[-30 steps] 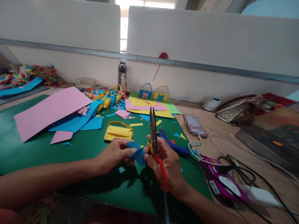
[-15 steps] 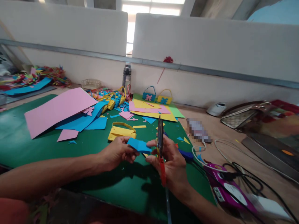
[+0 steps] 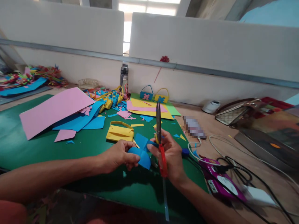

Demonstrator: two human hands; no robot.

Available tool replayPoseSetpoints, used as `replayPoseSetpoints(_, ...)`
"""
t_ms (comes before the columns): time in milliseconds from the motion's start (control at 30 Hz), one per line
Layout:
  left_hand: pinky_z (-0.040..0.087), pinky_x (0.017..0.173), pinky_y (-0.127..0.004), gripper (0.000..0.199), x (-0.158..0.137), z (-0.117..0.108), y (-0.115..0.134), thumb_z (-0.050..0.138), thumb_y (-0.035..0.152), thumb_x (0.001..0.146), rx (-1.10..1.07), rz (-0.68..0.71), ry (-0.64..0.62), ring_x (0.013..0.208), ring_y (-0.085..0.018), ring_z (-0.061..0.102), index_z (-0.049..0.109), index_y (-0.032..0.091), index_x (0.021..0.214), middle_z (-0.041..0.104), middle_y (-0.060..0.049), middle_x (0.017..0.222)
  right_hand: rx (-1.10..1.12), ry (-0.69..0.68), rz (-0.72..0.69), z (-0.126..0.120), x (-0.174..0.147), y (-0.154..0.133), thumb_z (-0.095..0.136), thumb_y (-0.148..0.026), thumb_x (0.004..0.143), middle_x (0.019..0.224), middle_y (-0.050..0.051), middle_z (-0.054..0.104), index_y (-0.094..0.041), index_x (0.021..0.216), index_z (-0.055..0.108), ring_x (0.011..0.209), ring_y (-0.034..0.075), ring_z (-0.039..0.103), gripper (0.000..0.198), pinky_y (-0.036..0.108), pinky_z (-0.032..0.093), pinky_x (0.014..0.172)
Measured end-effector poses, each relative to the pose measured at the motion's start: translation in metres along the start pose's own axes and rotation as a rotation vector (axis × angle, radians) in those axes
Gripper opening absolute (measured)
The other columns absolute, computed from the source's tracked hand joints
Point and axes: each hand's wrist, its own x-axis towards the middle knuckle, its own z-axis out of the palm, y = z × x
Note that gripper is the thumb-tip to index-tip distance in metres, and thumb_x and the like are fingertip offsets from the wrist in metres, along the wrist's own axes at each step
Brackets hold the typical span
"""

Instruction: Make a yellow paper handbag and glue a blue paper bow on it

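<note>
My left hand (image 3: 119, 156) pinches one end of a creased blue paper piece (image 3: 145, 159) between thumb and fingers. The piece spreads into several flaps. At its other side the fingers of my right hand (image 3: 172, 160) touch a flap. That same hand has scissors (image 3: 163, 161) with red handles tucked in it, blades pointing up and away, closed together. From the handles hangs a pale strip (image 3: 165, 199). Just beyond my left hand a small yellow paper handbag (image 3: 120, 133) lies on the green mat (image 3: 98, 183).
Pink sheet (image 3: 56, 112) and blue sheets (image 3: 77, 123) lie left; a pile of small paper bags (image 3: 109, 101) sits behind. Two decorated bags (image 3: 146, 95) stand at the wall. To the right are a phone (image 3: 194, 127), cables, a purple power strip (image 3: 219, 180) and a handbag (image 3: 230, 115).
The blue paper has gone from a compact folded rectangle to spread flaps, turned between my hands. My right hand keeps the scissors. The whole view has shifted slightly.
</note>
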Motion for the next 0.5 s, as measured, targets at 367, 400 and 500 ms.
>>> replayPoseSetpoints(367,0.039,0.046,-0.019,0.031,0.0010,0.0001,0.0011,0.076,0.029,0.057,-0.127,-0.070,-0.007,0.052,-0.009,0.051,0.066,0.009,0.079,0.060,-0.004,0.066,0.112,-0.064,0.200,0.0025,0.0000,-0.0061,0.075,-0.021,0.052,0.068,-0.007,0.056,-0.021,0.100,0.054,0.052,0.008,0.052,0.053,0.022,0.045,0.048)
replayPoseSetpoints(400,0.040,0.048,-0.020,0.031,0.0012,0.0008,0.0009,0.076,0.029,0.057,-0.137,-0.070,0.017,0.054,-0.010,0.052,0.067,0.009,0.079,0.062,-0.004,0.068,0.110,-0.075,0.206,0.0027,-0.0006,-0.0060,0.076,-0.020,0.051,0.068,-0.007,0.056,-0.021,0.100,0.055,0.053,0.009,0.052,0.054,0.022,0.045,0.049)
replayPoseSetpoints(500,0.043,0.054,-0.023,0.029,0.0010,0.0025,0.0008,0.076,0.029,0.059,-0.126,-0.037,0.046,0.056,-0.011,0.054,0.069,0.009,0.079,0.064,-0.005,0.068,0.084,-0.101,0.207,0.0030,-0.0017,-0.0062,0.075,-0.019,0.051,0.069,-0.006,0.059,-0.021,0.100,0.056,0.055,0.010,0.053,0.053,0.022,0.045,0.049)
